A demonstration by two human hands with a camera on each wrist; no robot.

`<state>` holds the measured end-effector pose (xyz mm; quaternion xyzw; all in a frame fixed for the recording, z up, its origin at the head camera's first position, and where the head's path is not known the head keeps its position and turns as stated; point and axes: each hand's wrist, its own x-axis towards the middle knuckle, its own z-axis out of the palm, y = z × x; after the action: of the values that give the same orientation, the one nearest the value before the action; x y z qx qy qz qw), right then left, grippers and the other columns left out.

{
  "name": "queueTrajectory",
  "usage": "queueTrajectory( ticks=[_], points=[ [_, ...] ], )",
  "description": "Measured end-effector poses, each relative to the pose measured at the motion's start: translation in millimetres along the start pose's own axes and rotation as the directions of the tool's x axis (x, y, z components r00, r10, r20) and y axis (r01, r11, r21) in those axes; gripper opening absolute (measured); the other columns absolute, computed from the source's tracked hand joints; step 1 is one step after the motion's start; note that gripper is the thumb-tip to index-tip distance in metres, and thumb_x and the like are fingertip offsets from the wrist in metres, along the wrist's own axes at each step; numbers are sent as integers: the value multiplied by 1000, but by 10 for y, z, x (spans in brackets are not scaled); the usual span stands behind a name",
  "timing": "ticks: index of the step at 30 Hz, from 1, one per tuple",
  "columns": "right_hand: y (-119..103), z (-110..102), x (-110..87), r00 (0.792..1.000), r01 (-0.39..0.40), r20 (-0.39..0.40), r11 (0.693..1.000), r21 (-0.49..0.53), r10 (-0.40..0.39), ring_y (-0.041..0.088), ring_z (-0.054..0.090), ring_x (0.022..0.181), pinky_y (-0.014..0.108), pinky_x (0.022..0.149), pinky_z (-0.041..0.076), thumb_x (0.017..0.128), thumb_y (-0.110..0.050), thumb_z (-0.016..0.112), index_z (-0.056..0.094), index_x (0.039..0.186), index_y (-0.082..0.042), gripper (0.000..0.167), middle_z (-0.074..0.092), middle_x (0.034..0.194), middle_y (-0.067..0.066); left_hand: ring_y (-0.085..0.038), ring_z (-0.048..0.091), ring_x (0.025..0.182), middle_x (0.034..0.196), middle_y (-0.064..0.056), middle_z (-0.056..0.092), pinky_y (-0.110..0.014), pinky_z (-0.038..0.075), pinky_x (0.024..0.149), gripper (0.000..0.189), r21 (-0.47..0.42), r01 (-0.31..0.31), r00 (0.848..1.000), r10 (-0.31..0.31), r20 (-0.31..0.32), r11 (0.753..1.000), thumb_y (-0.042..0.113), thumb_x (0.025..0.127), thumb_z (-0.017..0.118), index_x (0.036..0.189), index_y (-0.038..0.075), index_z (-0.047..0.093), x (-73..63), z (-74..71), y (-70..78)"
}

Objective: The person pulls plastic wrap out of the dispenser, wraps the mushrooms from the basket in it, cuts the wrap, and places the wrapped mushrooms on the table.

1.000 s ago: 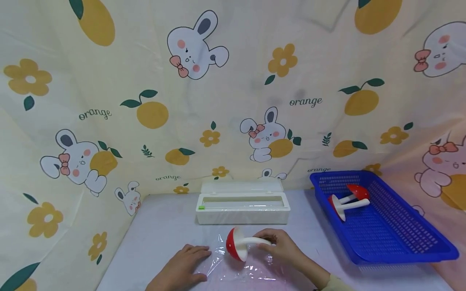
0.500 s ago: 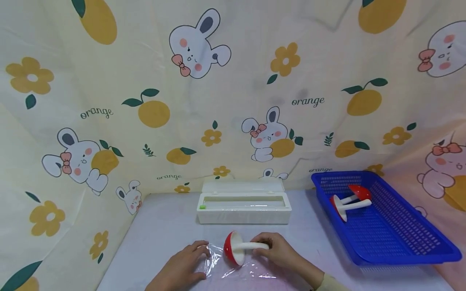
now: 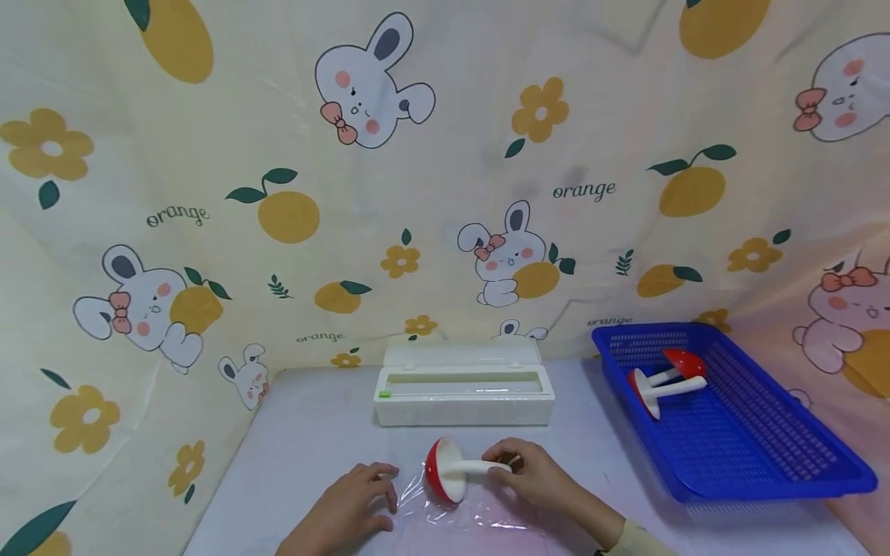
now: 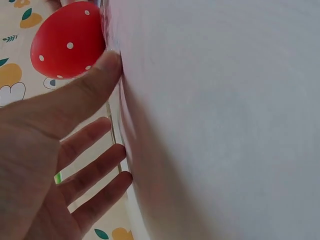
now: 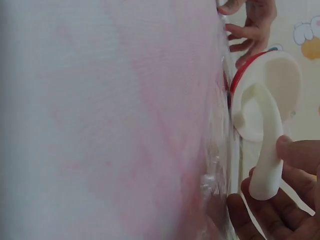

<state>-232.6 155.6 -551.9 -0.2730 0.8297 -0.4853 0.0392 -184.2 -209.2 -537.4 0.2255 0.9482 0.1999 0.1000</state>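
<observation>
A toy mushroom (image 3: 445, 471) with a red, white-dotted cap and a curved white stem lies sideways over a sheet of clear plastic film (image 3: 480, 513). My right hand (image 3: 531, 472) pinches the stem near its end, thumb on one side and fingers on the other, as the right wrist view shows. Left of the cap, my left hand (image 3: 351, 498) rests with spread, slightly bent fingers, fingertips at the table by the film's left edge. The left wrist view has the dotted red cap (image 4: 70, 42) just beyond the thumb (image 4: 107, 65).
Behind the film stands a white cling film dispenser box (image 3: 464, 409), its lid up and a green slider (image 3: 385, 394) at its left end. On the right, a blue plastic basket (image 3: 737, 455) holds two more toy mushrooms (image 3: 667, 382). A patterned cloth (image 3: 431, 177) hangs behind the table.
The film's left edge, raised at my left hand half a second ago, now lies lower, and the left fingers have loosened. The mushroom and right hand have shifted slightly left.
</observation>
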Motion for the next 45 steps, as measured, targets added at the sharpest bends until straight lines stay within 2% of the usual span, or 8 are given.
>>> queueTrajectory(
  ticks=[11,15,21,26,32,36,41,45],
  points=[
    [21,1,-22,1000,24,5,999,-25,-24,7,67,95,25,79,59,98,-18,80,77,112,-13,15,75,107,0,-19,66,113,141,2,64,-49,60,98,19,23,-67,994,69,-88,997,27,93,85,90,39,70,0,-47,51],
    [38,-12,-23,1000,21,23,999,-47,-20,7,67,94,25,79,58,98,-20,80,78,112,-16,15,75,106,-3,-14,66,106,138,3,62,-39,62,89,22,27,-128,975,130,-181,991,24,93,86,92,38,70,25,-80,73],
    [20,-36,-11,999,41,35,998,-56,-39,7,67,93,25,77,58,99,-18,79,77,113,-14,14,75,105,-2,-8,58,85,109,8,58,-22,52,71,21,-2,-185,933,175,-315,983,22,94,86,97,35,70,109,-124,147],
    [7,-50,20,998,0,61,998,-58,3,7,66,93,25,78,57,99,-21,79,78,112,-16,14,75,104,-6,0,54,76,90,16,56,-18,48,63,16,-28,-221,911,196,-362,975,21,99,80,102,31,68,185,-111,234],
    [21,-52,46,996,-18,83,998,-67,23,8,66,93,25,77,56,99,-22,79,78,113,-17,14,74,105,-6,3,58,83,95,18,64,-23,57,72,13,-102,-243,902,186,-389,965,16,102,76,107,24,67,309,-64,295],
    [28,-51,50,997,-4,80,997,-75,10,8,67,93,25,76,57,100,-20,79,78,113,-16,14,74,105,-7,-1,63,91,101,12,68,-28,61,82,12,-202,-273,907,182,-379,941,11,102,74,108,18,67,405,-50,332],
    [20,-46,72,997,-8,79,997,-82,15,8,67,94,25,78,57,100,-21,78,78,113,-18,14,74,106,-9,-3,65,98,106,8,68,-27,61,88,13,-258,-277,914,171,-367,926,9,103,72,111,16,66,466,-19,378],
    [7,-52,70,998,-9,62,996,-88,15,8,67,94,25,79,57,99,-20,78,77,114,-17,15,74,107,-7,-12,68,102,111,2,67,-31,62,89,20,-265,-327,894,207,-397,907,2,102,71,118,9,63,464,14,417]
  ],
)
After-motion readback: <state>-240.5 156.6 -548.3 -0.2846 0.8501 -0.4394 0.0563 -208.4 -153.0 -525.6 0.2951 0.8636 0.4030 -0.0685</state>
